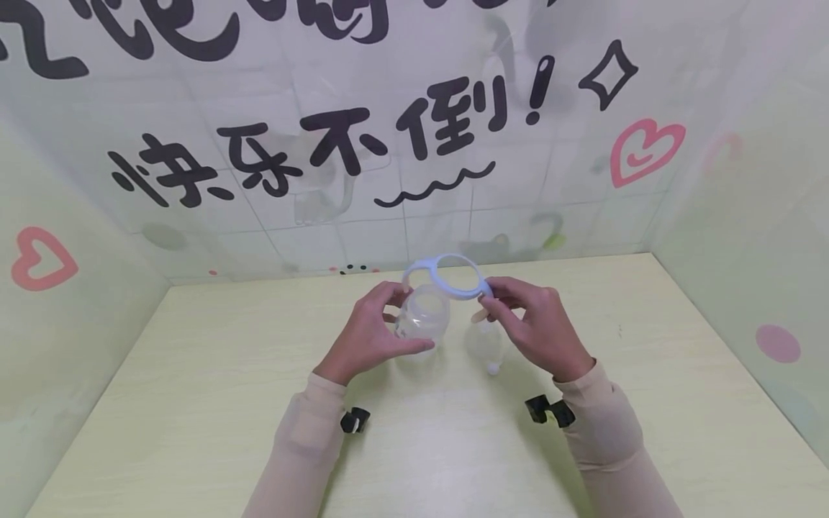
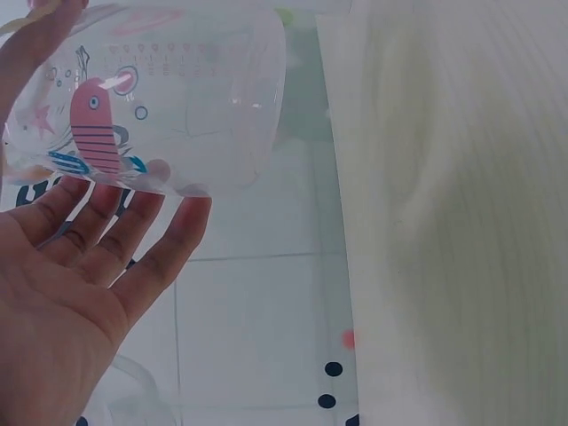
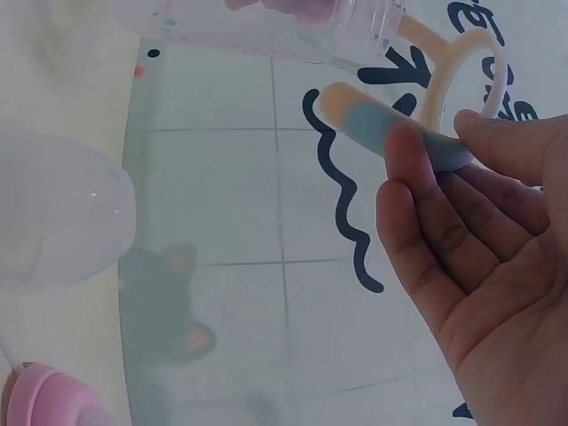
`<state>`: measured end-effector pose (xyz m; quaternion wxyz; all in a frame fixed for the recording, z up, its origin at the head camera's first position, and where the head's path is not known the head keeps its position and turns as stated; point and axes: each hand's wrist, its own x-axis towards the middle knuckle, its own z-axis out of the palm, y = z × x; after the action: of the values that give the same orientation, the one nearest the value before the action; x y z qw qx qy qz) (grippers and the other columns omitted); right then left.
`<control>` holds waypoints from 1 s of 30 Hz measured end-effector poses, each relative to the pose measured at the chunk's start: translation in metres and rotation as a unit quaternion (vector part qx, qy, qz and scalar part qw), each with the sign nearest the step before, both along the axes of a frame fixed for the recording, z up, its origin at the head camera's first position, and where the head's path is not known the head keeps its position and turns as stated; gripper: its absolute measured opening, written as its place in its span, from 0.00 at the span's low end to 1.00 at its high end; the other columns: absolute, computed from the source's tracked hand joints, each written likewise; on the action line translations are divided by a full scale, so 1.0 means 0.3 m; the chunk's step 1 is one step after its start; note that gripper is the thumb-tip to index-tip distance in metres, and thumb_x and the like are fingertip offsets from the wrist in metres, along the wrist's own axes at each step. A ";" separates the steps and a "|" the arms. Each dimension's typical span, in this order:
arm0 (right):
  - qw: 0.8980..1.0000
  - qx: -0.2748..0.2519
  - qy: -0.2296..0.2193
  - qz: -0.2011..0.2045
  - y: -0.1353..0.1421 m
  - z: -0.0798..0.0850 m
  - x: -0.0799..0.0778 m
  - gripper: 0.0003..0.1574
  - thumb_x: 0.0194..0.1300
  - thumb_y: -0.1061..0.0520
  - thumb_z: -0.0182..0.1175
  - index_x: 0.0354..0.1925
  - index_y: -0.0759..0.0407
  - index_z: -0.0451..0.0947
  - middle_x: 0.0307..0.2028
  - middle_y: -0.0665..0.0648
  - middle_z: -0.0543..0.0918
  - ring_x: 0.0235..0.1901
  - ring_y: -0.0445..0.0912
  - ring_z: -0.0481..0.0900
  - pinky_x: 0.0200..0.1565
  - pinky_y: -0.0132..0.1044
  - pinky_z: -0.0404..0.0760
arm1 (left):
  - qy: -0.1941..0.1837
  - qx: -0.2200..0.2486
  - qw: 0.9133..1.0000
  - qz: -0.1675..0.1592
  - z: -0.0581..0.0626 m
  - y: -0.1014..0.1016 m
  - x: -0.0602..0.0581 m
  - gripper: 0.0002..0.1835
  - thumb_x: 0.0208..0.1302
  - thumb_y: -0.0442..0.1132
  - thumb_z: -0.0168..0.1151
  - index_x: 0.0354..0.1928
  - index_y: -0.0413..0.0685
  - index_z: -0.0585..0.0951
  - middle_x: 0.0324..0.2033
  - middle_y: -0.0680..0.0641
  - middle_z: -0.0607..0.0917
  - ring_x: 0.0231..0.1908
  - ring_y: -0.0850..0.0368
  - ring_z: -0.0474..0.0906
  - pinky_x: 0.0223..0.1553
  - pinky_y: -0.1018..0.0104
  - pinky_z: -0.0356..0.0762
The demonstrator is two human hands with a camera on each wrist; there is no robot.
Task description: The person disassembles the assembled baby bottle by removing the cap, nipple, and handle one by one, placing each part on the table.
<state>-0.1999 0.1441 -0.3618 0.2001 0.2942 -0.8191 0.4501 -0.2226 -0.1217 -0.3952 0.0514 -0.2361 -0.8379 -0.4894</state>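
My left hand point(image 1: 372, 327) holds a clear baby bottle point(image 1: 424, 324) above the table, thumb on the near side and fingers on the far side. In the left wrist view the bottle point(image 2: 204, 106) carries a pink whale print and measuring marks. My right hand point(image 1: 540, 324) pinches one grip of a light blue bottle handle point(image 1: 463, 293), a ring with a grip on each side. Its ring is beside the bottle's mouth, the far grip overlapping the bottle in the head view. In the right wrist view, thumb and fingers clasp the handle's blue and peach grip point(image 3: 382, 129).
A translucent dome-shaped cover point(image 1: 482, 342) stands on the table point(image 1: 227, 403) below my right hand, with a small whitish round piece point(image 1: 494, 369) by it. The right wrist view shows a pink part point(image 3: 58, 399) near the cover. A printed wall point(image 1: 363, 216) closes off the back.
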 end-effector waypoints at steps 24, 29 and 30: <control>0.988 0.000 -0.115 -0.102 -0.089 -0.107 -0.032 0.12 0.66 0.65 0.64 0.46 0.71 0.82 0.29 0.60 0.87 0.24 0.49 0.85 0.28 0.37 0.83 | 0.012 0.003 1.000 -0.005 0.015 -0.009 0.006 0.38 0.39 0.44 0.85 0.55 0.47 0.76 0.46 0.53 0.81 0.47 0.57 0.78 0.45 0.55 0.83; 0.985 0.015 -0.133 -0.110 -0.109 -0.130 -0.035 0.12 0.66 0.65 0.63 0.46 0.72 0.82 0.30 0.63 0.87 0.23 0.45 0.84 0.27 0.36 0.83 | 0.016 0.005 1.000 -0.004 0.022 -0.010 0.008 0.38 0.39 0.43 0.85 0.54 0.46 0.76 0.46 0.53 0.80 0.47 0.57 0.78 0.45 0.54 0.83; 0.984 0.017 -0.138 -0.111 -0.114 -0.132 -0.035 0.12 0.66 0.65 0.63 0.46 0.72 0.82 0.30 0.64 0.87 0.23 0.44 0.84 0.27 0.36 0.83 | 0.015 0.006 1.000 -0.004 0.023 -0.010 0.008 0.38 0.39 0.43 0.85 0.54 0.46 0.76 0.46 0.53 0.80 0.47 0.57 0.78 0.45 0.54 0.83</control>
<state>-0.2102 0.1101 -0.4015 0.1292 0.1399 -0.8739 0.4472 -0.2201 -0.1247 -0.3883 0.0639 -0.2463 -0.8333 -0.4907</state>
